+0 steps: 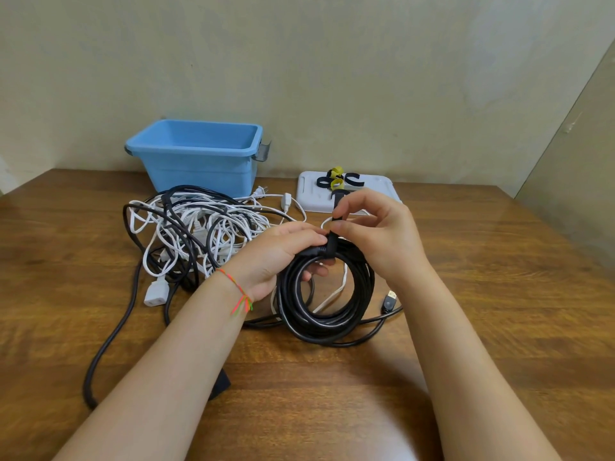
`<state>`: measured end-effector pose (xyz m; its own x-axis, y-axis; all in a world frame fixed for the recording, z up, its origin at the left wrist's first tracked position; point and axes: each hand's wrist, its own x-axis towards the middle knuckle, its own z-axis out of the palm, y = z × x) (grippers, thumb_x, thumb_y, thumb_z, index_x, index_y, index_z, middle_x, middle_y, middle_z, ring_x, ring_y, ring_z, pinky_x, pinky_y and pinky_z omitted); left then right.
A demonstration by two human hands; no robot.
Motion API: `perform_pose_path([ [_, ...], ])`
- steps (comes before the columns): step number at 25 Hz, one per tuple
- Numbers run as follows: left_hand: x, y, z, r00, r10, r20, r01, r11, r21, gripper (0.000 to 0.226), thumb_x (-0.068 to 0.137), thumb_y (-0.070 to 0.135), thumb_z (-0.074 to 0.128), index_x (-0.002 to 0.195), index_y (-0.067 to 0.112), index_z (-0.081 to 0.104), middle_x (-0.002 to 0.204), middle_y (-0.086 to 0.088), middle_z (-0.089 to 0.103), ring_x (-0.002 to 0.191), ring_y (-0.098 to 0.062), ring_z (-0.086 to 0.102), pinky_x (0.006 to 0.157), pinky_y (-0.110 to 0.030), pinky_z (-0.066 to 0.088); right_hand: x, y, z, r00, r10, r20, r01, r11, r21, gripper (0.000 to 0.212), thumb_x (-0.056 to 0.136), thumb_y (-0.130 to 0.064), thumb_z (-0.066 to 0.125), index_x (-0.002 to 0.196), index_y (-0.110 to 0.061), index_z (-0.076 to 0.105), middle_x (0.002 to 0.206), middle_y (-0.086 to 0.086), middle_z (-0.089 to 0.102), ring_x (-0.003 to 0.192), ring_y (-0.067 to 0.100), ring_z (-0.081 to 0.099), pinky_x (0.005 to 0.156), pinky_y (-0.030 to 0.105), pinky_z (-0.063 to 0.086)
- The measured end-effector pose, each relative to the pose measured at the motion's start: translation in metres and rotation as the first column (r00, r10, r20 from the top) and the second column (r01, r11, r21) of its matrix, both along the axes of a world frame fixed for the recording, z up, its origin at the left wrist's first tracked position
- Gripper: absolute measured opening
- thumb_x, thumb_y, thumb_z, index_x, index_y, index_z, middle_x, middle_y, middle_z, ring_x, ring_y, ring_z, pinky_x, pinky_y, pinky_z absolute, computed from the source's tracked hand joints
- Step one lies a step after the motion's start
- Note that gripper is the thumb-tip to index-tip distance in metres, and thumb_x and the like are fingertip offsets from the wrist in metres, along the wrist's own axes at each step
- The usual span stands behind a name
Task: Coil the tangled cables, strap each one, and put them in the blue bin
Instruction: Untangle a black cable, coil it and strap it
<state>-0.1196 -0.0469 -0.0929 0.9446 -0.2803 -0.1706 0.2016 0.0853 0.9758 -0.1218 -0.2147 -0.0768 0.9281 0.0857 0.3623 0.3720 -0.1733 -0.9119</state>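
Hands meet at centre: left hand [283, 254] grips the coiled black cable [327, 294], right hand [376, 234] pinches a black strap [334, 227] around it. Tangled cables [193, 227] lie at nine o'clock, blue bin [199, 158] at eleven, white tray [312, 191] of straps at twelve.

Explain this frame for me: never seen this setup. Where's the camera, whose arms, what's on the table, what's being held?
There is no machine here. A person works with bare hands, and the single picture comes from a wide-angle camera on their head, looking forward and down.

The left hand grips the top of a coiled black cable, which stands partly on the wooden table. The right hand pinches a black strap at the top of that coil, apparently wrapping it round the loops.

To the left lies a tangled pile of white and black cables, not yet sorted. Behind it stands the blue bin; nothing shows inside it from this angle. A white tray at the back holds spare black and yellow straps.
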Motion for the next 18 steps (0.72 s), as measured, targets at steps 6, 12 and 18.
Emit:
perform_pose_path([
  [6, -0.0002, -0.0024, -0.0011, 0.999, 0.011, 0.045, -0.009, 0.999, -0.043, 0.006, 0.096, 0.009, 0.058, 0.098, 0.007, 0.063, 0.074, -0.02, 0.069, 0.058, -0.02, 0.059, 0.045, -0.018, 0.046, -0.0017, 0.0016, -0.0017, 1.0, -0.02, 0.021, 0.019, 0.999, 0.03, 0.026, 0.083, 0.006, 0.07, 0.077, -0.02, 0.07, 0.083, 0.014, 0.072, 0.079, 0.037, 0.07, 0.071, 0.048, 0.059],
  [12, -0.0048, -0.0013, 0.0032, 0.997, -0.008, 0.082, 0.008, 1.0, -0.004, 0.008, 0.097, 0.011, 0.057, 0.096, 0.009, 0.064, 0.069, -0.015, 0.069, 0.051, -0.014, 0.055, 0.042, -0.016, 0.041, -0.0012, 0.004, -0.0028, 0.997, -0.019, 0.073, 0.018, 1.0, 0.007, 0.027, 0.082, 0.007, 0.069, 0.076, -0.02, 0.072, 0.079, 0.009, 0.072, 0.076, 0.026, 0.07, 0.071, 0.041, 0.058],
  [18, -0.0065, 0.0004, 0.0059, 0.996, -0.005, 0.093, 0.007, 1.0, -0.015, 0.008, 0.097, 0.007, 0.056, 0.094, 0.009, 0.063, 0.07, -0.016, 0.069, 0.049, -0.014, 0.054, 0.042, -0.016, 0.04, -0.0005, 0.006, -0.005, 0.997, -0.018, 0.069, 0.018, 1.0, 0.002, 0.024, 0.083, 0.001, 0.071, 0.079, -0.023, 0.074, 0.081, 0.001, 0.073, 0.082, 0.027, 0.069, 0.081, 0.052, 0.056],
])
